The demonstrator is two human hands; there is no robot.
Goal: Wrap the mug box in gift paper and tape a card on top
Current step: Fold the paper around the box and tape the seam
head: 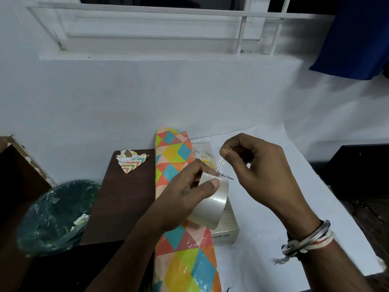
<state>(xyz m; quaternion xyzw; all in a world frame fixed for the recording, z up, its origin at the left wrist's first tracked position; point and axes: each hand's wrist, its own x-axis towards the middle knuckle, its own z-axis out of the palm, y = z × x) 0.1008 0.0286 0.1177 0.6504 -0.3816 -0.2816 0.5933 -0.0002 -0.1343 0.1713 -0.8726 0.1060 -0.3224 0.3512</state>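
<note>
the left hand (185,192) grips the tape roll (212,205) above the mug box (229,228). the right hand (259,171) pinches the free end of the tape strip (219,165), drawn up and right. the box lies on a white sheet (294,186), its left edge just beside the patterned gift paper (174,152). bare sheet extends right of the box. paper scraps (132,160) and a bin (56,216) sit to the left.

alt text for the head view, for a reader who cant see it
A left hand holds a roll of clear tape while the right hand pinches the strip pulled from it, above a white box and colourful triangle-patterned gift paper. A lined bin stands at left.
</note>
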